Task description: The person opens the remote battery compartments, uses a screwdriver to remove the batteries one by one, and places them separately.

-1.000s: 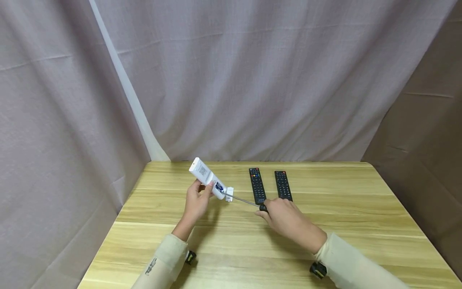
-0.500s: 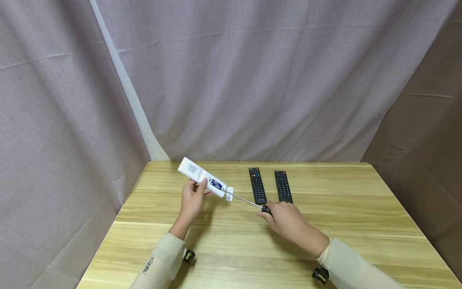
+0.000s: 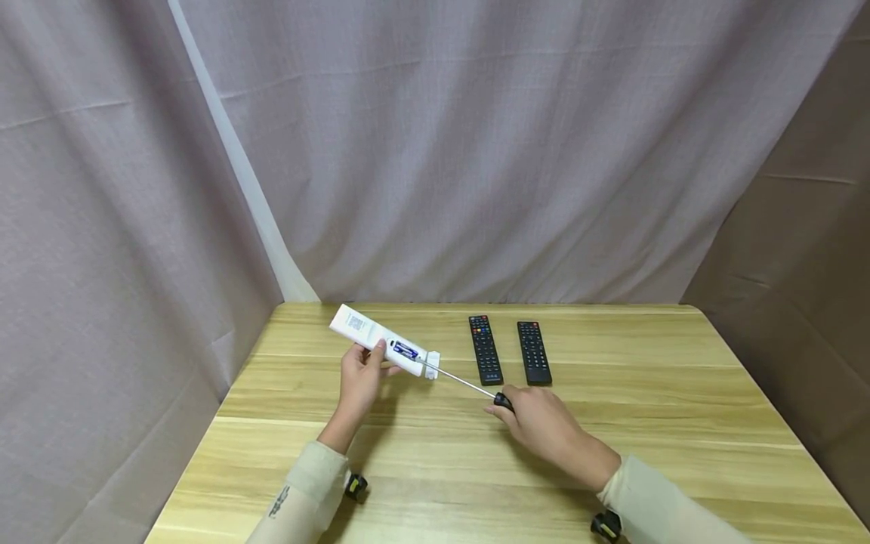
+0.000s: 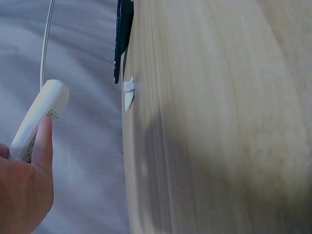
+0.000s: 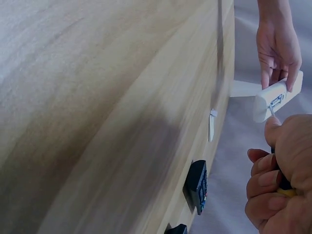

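My left hand (image 3: 360, 381) grips a white remote (image 3: 370, 330), its back turned up and its battery bay uncovered, with blue batteries (image 3: 405, 350) inside. In the left wrist view the left hand (image 4: 29, 190) has a finger along the remote (image 4: 41, 109). My right hand (image 3: 547, 423) holds a screwdriver by its black handle (image 3: 504, 401); the metal shaft (image 3: 462, 380) reaches to the lower end of the bay. Fingers of the right hand (image 5: 285, 175) curl round the handle in the right wrist view. A white cover (image 3: 433, 366) lies on the table just beyond the remote's lower end.
Two black remotes, one (image 3: 485, 350) near the middle and another (image 3: 534, 353) to its right, lie on the wooden table (image 3: 646, 393). Behind the table hangs a grey curtain (image 3: 476, 151). Both wrists carry small black devices.
The white remote has swung to a flatter slant, its upper end moving left and slightly down. My right hand has shifted slightly right and down, the screwdriver tip staying at the battery bay.
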`<action>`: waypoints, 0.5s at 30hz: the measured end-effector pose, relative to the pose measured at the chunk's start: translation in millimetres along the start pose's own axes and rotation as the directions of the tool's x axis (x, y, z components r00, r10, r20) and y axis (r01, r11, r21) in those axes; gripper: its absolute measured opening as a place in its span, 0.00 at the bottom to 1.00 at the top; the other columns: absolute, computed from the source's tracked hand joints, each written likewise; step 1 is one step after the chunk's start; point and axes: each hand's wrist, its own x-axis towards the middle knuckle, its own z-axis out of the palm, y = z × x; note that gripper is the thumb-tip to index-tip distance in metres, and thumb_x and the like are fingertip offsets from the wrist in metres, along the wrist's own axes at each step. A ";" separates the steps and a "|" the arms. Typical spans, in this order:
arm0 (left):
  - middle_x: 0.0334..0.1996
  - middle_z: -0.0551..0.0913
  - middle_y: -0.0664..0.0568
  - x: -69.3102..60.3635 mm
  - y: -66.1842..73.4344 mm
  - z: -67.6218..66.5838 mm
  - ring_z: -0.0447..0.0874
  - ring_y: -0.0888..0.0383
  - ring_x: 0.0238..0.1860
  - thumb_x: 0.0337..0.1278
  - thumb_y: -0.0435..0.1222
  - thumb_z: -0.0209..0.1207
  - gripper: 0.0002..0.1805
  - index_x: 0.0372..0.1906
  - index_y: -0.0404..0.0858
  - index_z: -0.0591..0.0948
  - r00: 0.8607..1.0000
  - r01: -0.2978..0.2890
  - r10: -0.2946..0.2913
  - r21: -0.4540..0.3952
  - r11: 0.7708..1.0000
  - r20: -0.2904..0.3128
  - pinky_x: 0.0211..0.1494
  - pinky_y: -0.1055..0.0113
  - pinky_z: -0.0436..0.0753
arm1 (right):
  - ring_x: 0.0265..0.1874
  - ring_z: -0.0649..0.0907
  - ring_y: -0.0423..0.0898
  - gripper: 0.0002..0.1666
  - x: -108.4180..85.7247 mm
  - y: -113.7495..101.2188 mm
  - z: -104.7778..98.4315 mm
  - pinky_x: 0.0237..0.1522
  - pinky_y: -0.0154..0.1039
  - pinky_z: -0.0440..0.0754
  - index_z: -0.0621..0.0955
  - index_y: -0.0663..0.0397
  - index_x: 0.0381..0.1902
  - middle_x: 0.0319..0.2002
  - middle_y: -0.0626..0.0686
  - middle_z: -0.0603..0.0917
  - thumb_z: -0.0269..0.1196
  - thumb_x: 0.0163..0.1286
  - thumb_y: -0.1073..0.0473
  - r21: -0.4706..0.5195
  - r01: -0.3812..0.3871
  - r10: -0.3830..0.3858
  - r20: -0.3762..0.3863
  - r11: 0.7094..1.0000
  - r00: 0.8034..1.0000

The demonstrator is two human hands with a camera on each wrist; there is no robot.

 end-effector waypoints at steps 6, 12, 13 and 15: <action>0.54 0.83 0.25 -0.7 -1.9 -1.1 0.92 0.57 0.40 0.83 0.32 0.50 0.18 0.63 0.20 0.75 1.000 0.026 -0.026 -0.002 1.000 0.000 0.47 0.60 0.96 | 0.17 0.70 0.38 0.19 -1.4 0.5 2.0 0.18 0.30 0.66 0.78 0.48 0.27 0.16 0.42 0.69 0.70 0.75 0.46 0.068 -0.035 0.033 0.028 0.997 0.999; 0.52 0.84 0.27 -2.9 -2.1 0.6 0.89 0.59 0.40 0.82 0.31 0.52 0.17 0.61 0.20 0.76 1.000 0.016 -0.016 0.031 0.999 0.020 0.46 0.61 0.97 | 0.17 0.70 0.38 0.20 -2.3 2.4 -1.8 0.19 0.30 0.66 0.77 0.46 0.26 0.16 0.41 0.68 0.69 0.75 0.45 0.049 -0.016 0.014 0.038 0.999 0.999; 0.51 0.84 0.27 -3.5 -1.8 1.7 0.89 0.59 0.40 0.81 0.30 0.53 0.17 0.61 0.20 0.76 1.000 0.002 -0.004 0.043 0.999 0.031 0.46 0.60 0.97 | 0.17 0.70 0.37 0.21 -2.1 2.5 -3.8 0.19 0.30 0.66 0.77 0.45 0.25 0.16 0.41 0.68 0.69 0.75 0.45 0.037 -0.010 0.008 0.041 0.999 0.999; 0.51 0.84 0.26 -5.4 -0.5 3.9 0.89 0.58 0.40 0.80 0.29 0.54 0.16 0.60 0.20 0.77 0.998 -0.025 0.021 0.062 0.998 0.057 0.47 0.58 0.97 | 0.18 0.69 0.37 0.22 -0.9 1.9 -8.8 0.20 0.31 0.66 0.76 0.44 0.24 0.16 0.40 0.68 0.69 0.75 0.44 0.006 0.004 -0.005 0.050 1.000 0.999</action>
